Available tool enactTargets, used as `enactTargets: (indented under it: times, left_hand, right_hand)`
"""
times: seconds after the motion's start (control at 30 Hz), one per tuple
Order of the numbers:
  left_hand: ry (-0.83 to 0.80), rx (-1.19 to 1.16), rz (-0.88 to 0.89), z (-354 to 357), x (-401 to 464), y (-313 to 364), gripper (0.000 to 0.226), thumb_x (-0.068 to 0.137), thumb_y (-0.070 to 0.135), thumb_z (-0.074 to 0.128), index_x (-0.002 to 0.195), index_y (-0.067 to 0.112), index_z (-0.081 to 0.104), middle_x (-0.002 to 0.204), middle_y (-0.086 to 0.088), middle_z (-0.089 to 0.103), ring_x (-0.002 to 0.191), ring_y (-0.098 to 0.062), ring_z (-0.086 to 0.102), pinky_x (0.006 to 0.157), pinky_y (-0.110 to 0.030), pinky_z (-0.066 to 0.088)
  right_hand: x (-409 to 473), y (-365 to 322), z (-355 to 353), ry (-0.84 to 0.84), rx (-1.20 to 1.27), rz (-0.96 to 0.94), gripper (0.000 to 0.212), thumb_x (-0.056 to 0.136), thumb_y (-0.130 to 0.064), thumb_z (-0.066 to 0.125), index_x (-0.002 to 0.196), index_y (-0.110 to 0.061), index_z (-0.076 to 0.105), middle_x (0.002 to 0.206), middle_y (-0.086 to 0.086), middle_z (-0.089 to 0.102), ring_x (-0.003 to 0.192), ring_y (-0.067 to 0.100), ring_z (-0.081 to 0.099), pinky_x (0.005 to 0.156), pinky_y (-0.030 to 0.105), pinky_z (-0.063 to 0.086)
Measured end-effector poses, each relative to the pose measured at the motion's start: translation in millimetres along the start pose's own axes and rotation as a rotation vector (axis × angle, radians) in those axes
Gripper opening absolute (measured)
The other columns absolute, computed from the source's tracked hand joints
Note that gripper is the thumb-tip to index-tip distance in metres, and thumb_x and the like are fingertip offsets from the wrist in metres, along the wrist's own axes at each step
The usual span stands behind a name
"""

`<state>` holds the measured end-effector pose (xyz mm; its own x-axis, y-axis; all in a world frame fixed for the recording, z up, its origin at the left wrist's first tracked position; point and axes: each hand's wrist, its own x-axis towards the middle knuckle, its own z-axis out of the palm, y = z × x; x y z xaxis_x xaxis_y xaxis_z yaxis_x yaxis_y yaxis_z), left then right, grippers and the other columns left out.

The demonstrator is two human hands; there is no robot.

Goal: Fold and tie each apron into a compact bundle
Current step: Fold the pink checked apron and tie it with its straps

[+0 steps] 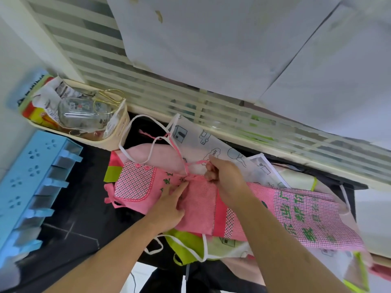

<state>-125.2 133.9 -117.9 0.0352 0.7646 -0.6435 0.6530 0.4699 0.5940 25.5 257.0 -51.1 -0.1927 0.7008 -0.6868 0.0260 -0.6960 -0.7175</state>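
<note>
Tying off a folded pink apron (190, 199) on a dark surface (88, 208)

Left hand (171, 208) pressed the knot flat-fingered; right hand (224, 178) pinched the pink strap (179, 154), which likely needed pulling tight next.

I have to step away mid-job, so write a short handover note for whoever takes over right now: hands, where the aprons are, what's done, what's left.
Left hand: fingers flat, pressing down on the folded pink apron near the knot.
Right hand: pinching the pink tie string just above the apron, pulling it.
The pink apron lies folded into a long strip on top of the pile on the dark counter. Under it lie a white printed apron and a green-edged apron, both loose.
Done: pink apron folded, string crossed at its middle.
Left: tighten the knot, possibly fold it smaller, then fold and tie the remaining aprons.
</note>
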Motion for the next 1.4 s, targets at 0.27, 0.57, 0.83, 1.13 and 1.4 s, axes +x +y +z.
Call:
enactTargets:
  times: [0.27, 0.57, 0.83, 1.13, 1.4]
  left_hand:
    - [0.147, -0.356, -0.103, -6.8, 8.7, 5.6, 0.064, 0.104, 0.033, 0.054, 0.156, 0.057, 0.024, 0.152, -0.008, 0.047, 0.122, -0.021, 0.063, 0.101, -0.046, 0.056]
    - [0.337, -0.511, -0.214, -15.4, -15.7, 17.3, 0.044, 0.107, 0.018, 0.05, 0.149, 0.034, 0.049, 0.132, 0.003, 0.062, 0.104, -0.022, 0.068, 0.09, -0.041, 0.058]
    - [0.491, -0.29, 0.016, 21.0, -29.5, 76.4, 0.028, 0.097, 0.014, 0.065, 0.121, 0.029, 0.062, 0.106, 0.013, 0.065, 0.093, 0.0, 0.06, 0.071, -0.016, 0.042]
    - [0.446, -0.235, 0.088, 63.5, -34.4, 139.5, 0.035, 0.097, 0.006, 0.064, 0.121, 0.031, 0.061, 0.106, 0.01, 0.063, 0.095, -0.003, 0.061, 0.076, -0.018, 0.047]
    - [0.203, 0.008, 0.253, 126.9, -30.6, 160.7, 0.037, 0.103, 0.026, 0.062, 0.137, 0.04, 0.058, 0.138, 0.016, 0.054, 0.114, 0.012, 0.051, 0.106, -0.01, 0.037]
  right_hand:
    - [-116.7, 4.1, -7.1, -0.246, -0.275, -0.14, 0.031, 0.1, -0.016, 0.057, 0.07, -0.014, 0.062, 0.063, -0.003, 0.057, 0.063, 0.013, 0.053, 0.072, 0.03, 0.046]
    - [-148.8, 132.5, -26.8, -0.757, -1.211, -0.148, 0.03, 0.084, -0.05, 0.055, 0.109, -0.042, 0.07, 0.117, -0.015, 0.066, 0.108, 0.008, 0.063, 0.095, 0.02, 0.039]
    - [-157.3, 62.8, -159.0, 0.073, -0.443, -0.092, 0.022, 0.093, -0.001, 0.058, 0.084, -0.015, 0.073, 0.083, 0.012, 0.075, 0.077, 0.025, 0.072, 0.081, 0.048, 0.061]
    - [-158.1, 63.9, -334.6, 0.7, 0.241, 0.13, 0.016, 0.098, 0.004, 0.059, 0.112, -0.002, 0.063, 0.108, 0.016, 0.062, 0.08, 0.024, 0.07, 0.094, 0.05, 0.06]
    - [-115.2, 82.1, -364.9, 0.617, 0.356, 0.183, 0.023, 0.088, -0.01, 0.077, 0.108, -0.001, 0.074, 0.094, 0.012, 0.079, 0.076, 0.022, 0.074, 0.071, 0.034, 0.061]
